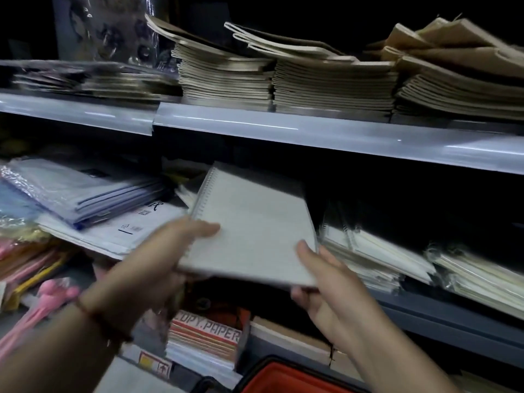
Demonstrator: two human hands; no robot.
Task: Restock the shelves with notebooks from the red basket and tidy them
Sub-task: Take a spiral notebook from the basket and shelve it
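A grey spiral-bound notebook (252,222) is held tilted in front of the middle shelf (453,310), its far end reaching into the dark gap there. My left hand (158,259) grips its near left corner, thumb on top. My right hand (326,282) grips its near right corner, thumb on the cover and fingers below. The red basket (286,378) shows only its rim at the bottom edge, below the hands.
Spiral notebooks (382,251) lie stacked on the middle shelf to the right of the gap; blue plastic-wrapped pads (85,191) lie to the left. Brown-cover notebooks (326,78) are stacked on the top shelf. Copy paper packs (207,336) sit below; pink pens (42,304) lie far left.
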